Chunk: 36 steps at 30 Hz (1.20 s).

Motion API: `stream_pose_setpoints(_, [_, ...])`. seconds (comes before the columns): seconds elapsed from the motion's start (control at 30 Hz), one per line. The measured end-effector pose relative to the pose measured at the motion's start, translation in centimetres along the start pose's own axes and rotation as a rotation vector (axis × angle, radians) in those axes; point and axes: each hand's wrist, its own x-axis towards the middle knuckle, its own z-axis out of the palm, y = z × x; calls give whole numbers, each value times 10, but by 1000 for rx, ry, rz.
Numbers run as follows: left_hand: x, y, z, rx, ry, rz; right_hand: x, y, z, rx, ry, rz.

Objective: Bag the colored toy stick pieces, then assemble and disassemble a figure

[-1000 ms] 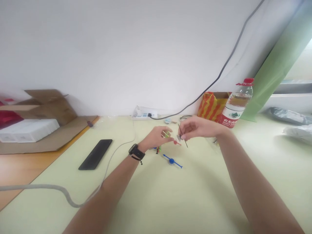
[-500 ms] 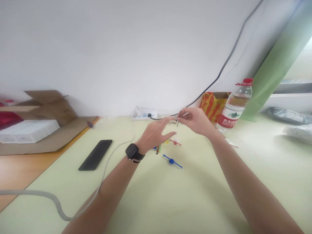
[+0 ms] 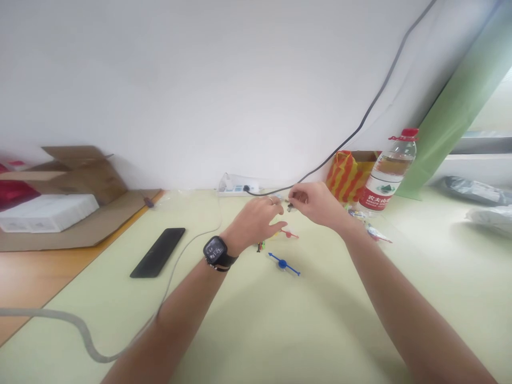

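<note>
My right hand [image 3: 320, 205] is closed in a pinch on a small dark piece with a pale or clear part [image 3: 290, 206], whose exact kind is too small to tell. Just left of it, my left hand [image 3: 256, 220] holds nothing, with thumb and curled fingers apart. On the table below, a blue arrow spinner [image 3: 282, 264] lies on a clear round base. Behind it is a red arrow spinner [image 3: 289, 233], partly covered by my left thumb. Several small coloured arrow pieces [image 3: 261, 246] lie under my left hand, mostly hidden.
A power strip [image 3: 236, 188] with a black cable stands against the wall. On the right are a water bottle [image 3: 386, 181], a red-and-yellow bag [image 3: 347, 178] and small plastic packets [image 3: 376, 233]. A black flat object [image 3: 158, 253] and a cardboard box [image 3: 88, 170] are on the left.
My left hand has drawn slightly away from the piece, its fingers curling. My right hand has shifted a little down and left, still pinching the dark piece. The view has shifted slightly.
</note>
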Motion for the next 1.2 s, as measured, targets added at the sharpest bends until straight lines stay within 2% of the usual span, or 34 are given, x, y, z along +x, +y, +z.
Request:
stream_pose_setpoints(0.3, [1,-1,-1,-32,-38,-15,-2,-3,3,-294,-18,87])
stream_pose_setpoints(0.4, [0,-2,-1,-61,-28,-38,-2,-4,1,-272,-3,83])
stream_pose_setpoints(0.5, [-3,-5,0,-108,-15,-70,-4,-8,-6,-155,-22,20])
stream_pose_setpoints(0.57, [-4,-7,1,-151,-14,-83,-7,-14,-11,-44,-144,-19])
stream_pose_setpoints(0.63, [-5,-9,1,-199,-9,-91,-10,-20,-11,38,-383,-61])
stream_pose_setpoints(0.7, [-4,-9,2,-243,3,-99,-14,-28,-4,46,-653,-90])
stream_pose_setpoints(0.77, [-1,-7,1,-274,26,-113,-18,-36,12,-35,-823,-62])
stream_pose_setpoints(0.87, [1,-3,1,-297,55,-132,-22,-49,44,-259,-876,37])
stream_pose_setpoints(1.0, [1,-4,1,-284,11,-125,-26,-59,75,-382,-934,33])
stream_pose_setpoints(1.1, [0,-7,1,-265,31,-124,-26,-57,79,-365,-939,18])
stream_pose_setpoints(1.2, [-1,-8,-1,-274,12,-97,-23,-49,65,-205,-983,-76])
